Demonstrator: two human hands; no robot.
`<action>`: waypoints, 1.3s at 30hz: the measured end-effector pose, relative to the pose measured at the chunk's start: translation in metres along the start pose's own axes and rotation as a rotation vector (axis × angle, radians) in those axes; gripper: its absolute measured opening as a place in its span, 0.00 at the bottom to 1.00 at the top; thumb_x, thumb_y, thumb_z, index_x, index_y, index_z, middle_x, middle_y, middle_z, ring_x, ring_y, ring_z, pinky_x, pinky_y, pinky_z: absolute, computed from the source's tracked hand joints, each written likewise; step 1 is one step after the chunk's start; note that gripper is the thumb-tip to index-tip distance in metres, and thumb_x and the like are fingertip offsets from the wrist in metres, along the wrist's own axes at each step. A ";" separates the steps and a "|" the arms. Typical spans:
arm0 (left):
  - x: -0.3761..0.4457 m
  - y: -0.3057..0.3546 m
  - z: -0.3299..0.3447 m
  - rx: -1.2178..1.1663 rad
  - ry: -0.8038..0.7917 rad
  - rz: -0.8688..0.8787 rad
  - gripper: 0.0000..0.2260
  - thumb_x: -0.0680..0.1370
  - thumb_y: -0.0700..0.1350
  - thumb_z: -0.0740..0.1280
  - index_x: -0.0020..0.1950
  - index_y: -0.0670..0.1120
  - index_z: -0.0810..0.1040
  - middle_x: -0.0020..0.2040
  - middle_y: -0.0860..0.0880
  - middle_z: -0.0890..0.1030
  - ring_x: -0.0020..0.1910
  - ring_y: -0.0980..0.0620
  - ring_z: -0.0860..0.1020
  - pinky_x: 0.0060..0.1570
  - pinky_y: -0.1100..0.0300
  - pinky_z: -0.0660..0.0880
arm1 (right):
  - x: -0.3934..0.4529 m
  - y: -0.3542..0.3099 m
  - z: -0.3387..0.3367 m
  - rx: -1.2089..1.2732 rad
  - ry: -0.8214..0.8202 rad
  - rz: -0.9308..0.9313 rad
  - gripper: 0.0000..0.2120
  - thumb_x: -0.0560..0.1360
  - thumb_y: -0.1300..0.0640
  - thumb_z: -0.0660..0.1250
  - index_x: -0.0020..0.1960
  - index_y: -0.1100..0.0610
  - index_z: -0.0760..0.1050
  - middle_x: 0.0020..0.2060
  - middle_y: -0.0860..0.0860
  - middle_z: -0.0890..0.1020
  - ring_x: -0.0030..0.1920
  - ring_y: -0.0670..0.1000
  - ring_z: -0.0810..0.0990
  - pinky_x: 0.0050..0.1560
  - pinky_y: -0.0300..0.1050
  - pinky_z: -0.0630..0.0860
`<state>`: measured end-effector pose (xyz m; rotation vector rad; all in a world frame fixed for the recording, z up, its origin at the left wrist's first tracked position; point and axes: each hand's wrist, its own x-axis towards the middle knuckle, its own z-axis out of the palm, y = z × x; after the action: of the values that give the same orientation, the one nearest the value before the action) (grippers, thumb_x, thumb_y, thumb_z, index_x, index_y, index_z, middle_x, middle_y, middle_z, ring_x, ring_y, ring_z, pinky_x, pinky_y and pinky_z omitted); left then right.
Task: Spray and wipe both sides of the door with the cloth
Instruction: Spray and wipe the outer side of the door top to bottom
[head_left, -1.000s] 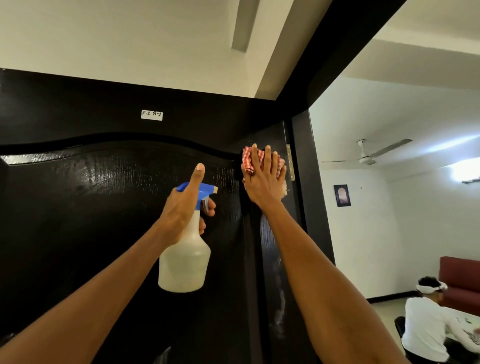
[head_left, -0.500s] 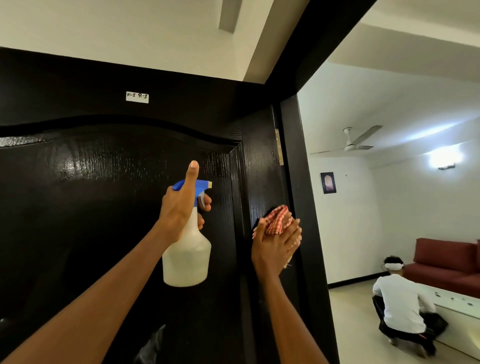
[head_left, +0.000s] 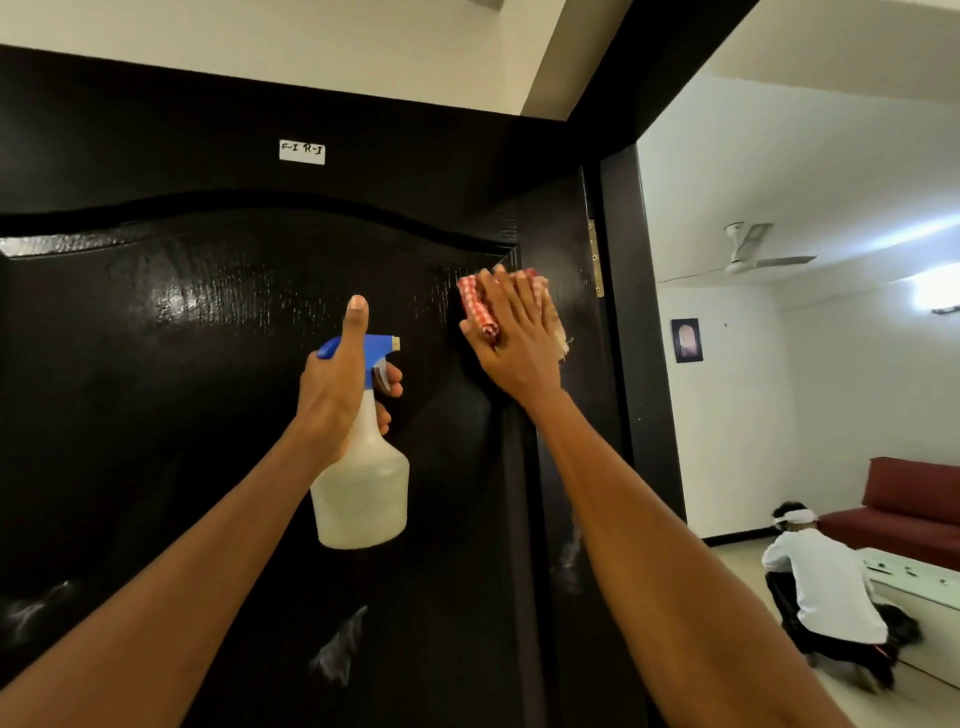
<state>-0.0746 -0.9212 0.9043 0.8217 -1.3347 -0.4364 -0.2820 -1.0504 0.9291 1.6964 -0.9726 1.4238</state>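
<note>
A glossy black door (head_left: 182, 364) fills the left and middle of the view, with a white label near its top. My left hand (head_left: 337, 384) grips the neck of a white spray bottle (head_left: 363, 488) with a blue trigger head, thumb pointing up, fingers on the trigger. My right hand (head_left: 514, 343) presses a red-and-white checked cloth (head_left: 475, 301) flat against the door's upper right part, fingers straight, close to the brass hinge (head_left: 596, 265). Most of the cloth is hidden under the hand.
The black door frame (head_left: 644, 364) stands right of my right arm. Through the opening lies a room with a ceiling fan (head_left: 748, 254), a red sofa (head_left: 914, 499), and a person in a white shirt (head_left: 826, 592) crouching on the floor by a white low table.
My right hand with the cloth went down the door's right edge, then came back up and a little left. The left hand and bottle stayed nearly still.
</note>
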 end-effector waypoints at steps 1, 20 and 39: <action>0.000 -0.001 -0.002 -0.002 0.011 -0.006 0.36 0.78 0.72 0.53 0.42 0.41 0.82 0.37 0.42 0.83 0.23 0.49 0.76 0.25 0.57 0.75 | -0.004 -0.009 0.003 -0.004 -0.006 -0.081 0.35 0.80 0.37 0.58 0.82 0.51 0.54 0.82 0.53 0.55 0.81 0.55 0.47 0.80 0.62 0.45; -0.066 -0.047 -0.068 0.044 0.075 -0.065 0.36 0.79 0.71 0.53 0.36 0.41 0.80 0.37 0.40 0.82 0.24 0.47 0.76 0.25 0.57 0.75 | -0.127 -0.041 0.027 -0.018 0.078 0.336 0.31 0.84 0.41 0.52 0.82 0.47 0.45 0.82 0.52 0.51 0.81 0.59 0.44 0.80 0.61 0.44; -0.109 -0.102 -0.184 0.100 0.306 -0.249 0.36 0.77 0.72 0.57 0.38 0.38 0.78 0.31 0.44 0.80 0.25 0.49 0.76 0.27 0.56 0.75 | -0.219 -0.145 0.076 -0.085 -0.113 -0.311 0.37 0.77 0.49 0.62 0.82 0.52 0.53 0.82 0.54 0.51 0.81 0.60 0.48 0.79 0.65 0.48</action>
<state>0.0970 -0.8615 0.7517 1.0978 -0.9811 -0.4205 -0.1437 -1.0262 0.6944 1.7902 -0.7756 1.0799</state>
